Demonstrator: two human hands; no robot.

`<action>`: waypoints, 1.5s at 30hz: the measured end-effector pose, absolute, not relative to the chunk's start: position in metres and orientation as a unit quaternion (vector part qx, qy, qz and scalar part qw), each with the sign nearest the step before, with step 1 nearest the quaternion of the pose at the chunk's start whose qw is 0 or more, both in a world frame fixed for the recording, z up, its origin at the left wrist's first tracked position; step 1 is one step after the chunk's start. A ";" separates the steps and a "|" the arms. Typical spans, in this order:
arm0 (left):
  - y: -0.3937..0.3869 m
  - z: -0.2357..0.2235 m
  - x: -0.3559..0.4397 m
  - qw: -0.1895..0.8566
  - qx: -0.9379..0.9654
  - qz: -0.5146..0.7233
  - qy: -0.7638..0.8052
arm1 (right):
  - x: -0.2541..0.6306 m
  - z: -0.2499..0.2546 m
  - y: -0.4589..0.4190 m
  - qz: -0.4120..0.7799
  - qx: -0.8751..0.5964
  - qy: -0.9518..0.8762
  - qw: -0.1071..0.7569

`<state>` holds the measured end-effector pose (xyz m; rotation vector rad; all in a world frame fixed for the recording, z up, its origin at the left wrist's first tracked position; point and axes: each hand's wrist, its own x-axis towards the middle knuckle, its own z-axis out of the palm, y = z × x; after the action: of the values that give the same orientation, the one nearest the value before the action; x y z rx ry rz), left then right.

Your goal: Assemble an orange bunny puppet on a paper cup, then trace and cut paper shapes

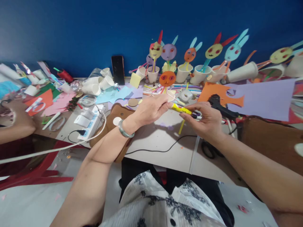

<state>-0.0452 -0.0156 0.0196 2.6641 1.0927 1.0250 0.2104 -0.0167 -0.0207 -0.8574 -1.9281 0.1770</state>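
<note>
A yellow marker is held out over the table between my two hands. My right hand pinches its right part, where a dark and white pen-like piece also shows between the fingers. My left hand, with a bracelet at the wrist, has its fingers closed at the marker's left end; its fingertips are partly hidden. Just behind stands a paper cup bearing an orange paper face with yellow ears. Whether my left fingers touch this cup, I cannot tell.
Paper cups with rabbit faces line the blue wall. A black glue gun lies right, near purple paper. A power strip, a phone and a trailing cable are around. Another person's arm is at left.
</note>
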 end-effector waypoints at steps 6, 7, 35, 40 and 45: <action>-0.014 0.017 -0.048 -0.026 0.893 0.277 0.354 | 0.210 -0.020 -0.018 0.051 -0.343 -0.806 0.479; -0.014 0.017 -0.048 -0.031 0.892 0.273 0.359 | 0.210 -0.019 -0.018 0.053 -0.342 -0.807 0.478; -0.011 0.023 -0.049 0.185 0.811 0.467 0.300 | 0.210 -0.028 -0.015 0.175 -0.387 -0.745 0.515; -0.015 0.023 -0.046 0.159 0.817 0.454 0.318 | 0.211 -0.028 -0.014 0.148 -0.404 -0.743 0.513; -0.016 0.019 -0.047 0.068 0.860 0.378 0.335 | 0.210 -0.024 -0.016 0.063 -0.381 -0.780 0.493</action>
<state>-0.0467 -0.0164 0.0191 2.5904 1.0096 1.1398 0.2100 -0.0159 -0.0238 -0.9249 -1.8919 0.1532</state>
